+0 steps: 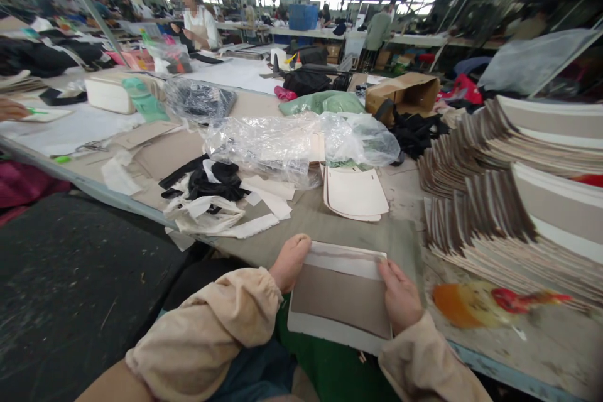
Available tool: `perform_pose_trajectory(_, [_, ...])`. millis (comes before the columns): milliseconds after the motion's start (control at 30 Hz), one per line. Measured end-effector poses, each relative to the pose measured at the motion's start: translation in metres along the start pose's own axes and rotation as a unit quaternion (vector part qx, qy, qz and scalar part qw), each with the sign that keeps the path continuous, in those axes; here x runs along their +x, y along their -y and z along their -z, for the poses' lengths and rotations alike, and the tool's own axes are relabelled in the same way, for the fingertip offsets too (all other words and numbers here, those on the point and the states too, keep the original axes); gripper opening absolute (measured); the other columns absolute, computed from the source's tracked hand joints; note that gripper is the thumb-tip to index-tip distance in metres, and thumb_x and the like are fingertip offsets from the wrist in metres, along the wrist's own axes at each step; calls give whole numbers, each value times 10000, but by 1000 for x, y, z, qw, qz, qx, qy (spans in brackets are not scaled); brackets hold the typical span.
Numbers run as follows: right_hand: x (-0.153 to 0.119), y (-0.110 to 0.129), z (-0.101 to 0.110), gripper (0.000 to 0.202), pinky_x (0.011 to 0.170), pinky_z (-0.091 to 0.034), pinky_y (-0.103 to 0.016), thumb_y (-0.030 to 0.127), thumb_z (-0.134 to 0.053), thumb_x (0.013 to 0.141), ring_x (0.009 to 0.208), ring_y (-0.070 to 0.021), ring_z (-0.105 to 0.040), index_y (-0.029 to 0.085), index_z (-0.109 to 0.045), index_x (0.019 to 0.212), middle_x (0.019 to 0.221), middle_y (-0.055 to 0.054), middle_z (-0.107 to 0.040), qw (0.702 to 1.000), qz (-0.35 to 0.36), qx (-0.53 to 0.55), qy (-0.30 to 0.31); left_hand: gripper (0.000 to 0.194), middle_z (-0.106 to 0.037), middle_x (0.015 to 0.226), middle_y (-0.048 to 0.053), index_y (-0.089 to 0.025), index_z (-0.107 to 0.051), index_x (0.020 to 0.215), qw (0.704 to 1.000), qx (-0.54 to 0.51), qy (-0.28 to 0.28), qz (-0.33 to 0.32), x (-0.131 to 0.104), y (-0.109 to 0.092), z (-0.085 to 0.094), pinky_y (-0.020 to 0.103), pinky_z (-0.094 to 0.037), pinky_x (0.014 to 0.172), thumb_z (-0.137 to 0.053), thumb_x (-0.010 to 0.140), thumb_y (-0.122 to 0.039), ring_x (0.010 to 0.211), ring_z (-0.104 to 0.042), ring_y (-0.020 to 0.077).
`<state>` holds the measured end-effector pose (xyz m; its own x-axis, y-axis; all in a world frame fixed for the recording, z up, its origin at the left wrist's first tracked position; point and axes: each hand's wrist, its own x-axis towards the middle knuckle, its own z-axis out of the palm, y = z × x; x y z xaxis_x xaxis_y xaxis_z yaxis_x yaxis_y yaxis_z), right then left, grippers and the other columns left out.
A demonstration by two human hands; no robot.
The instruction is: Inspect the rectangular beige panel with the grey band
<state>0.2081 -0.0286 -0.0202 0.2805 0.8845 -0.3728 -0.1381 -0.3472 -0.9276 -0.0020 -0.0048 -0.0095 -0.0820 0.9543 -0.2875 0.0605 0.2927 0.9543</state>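
A flat panel [342, 298], white with a wide grey-brown band, is held near the table's front edge, over the lap. My left hand [293, 260] grips its upper left corner, thumb on top. On the upper right corner my right hand [400, 292] is closed, fingers along the edge. Just beyond the panel lies a small stack of cream pieces [355, 191] with rounded corners. Tall stacks of similar banded panels [556, 213] stand to the right.
White and black scraps [217, 185] lie left of centre, with clear plastic film [268, 144] behind. Farther back are a green bag [325, 102] and an open cardboard box [402, 93]. An orange and red patch [471, 304] lies at right. A person [195, 19] stands across the table.
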Motion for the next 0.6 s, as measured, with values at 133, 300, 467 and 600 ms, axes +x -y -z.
perform_pose_trajectory(133, [2,-2,2,345,573,-555,-314,508,-571,706,705,-238,-667,207,-661,848,788,-82,-710,998,39,-50,1,159,-391,622,-33,-185,-431,627,1000,-14,10,-7,0,0,0,229,-292,559,-409,747,-287,616,-368,120])
perform_pose_trajectory(300, [5,-7,7,390,772,-545,-374,504,-449,808,908,-270,-645,204,-697,836,845,-101,-705,973,167,-157,0,161,-393,628,-29,-186,-426,618,1000,15,9,-21,0,-1,1,228,-296,569,-388,745,-277,627,-377,123])
perform_pose_trajectory(467, [6,-10,12,419,872,-512,-393,527,-437,838,991,-281,-617,209,-707,874,945,-100,-698,984,127,-115,54,182,-428,642,-22,-185,-444,622,998,53,6,-32,3,-5,4,232,-309,588,-375,760,-283,651,-406,128])
perform_pose_trajectory(600, [6,-10,14,387,815,-545,-384,527,-533,791,973,-279,-626,220,-690,965,1034,-89,-680,990,80,-70,96,190,-422,644,-26,-186,-427,614,997,68,7,-46,4,-7,8,232,-309,594,-365,769,-277,655,-406,124])
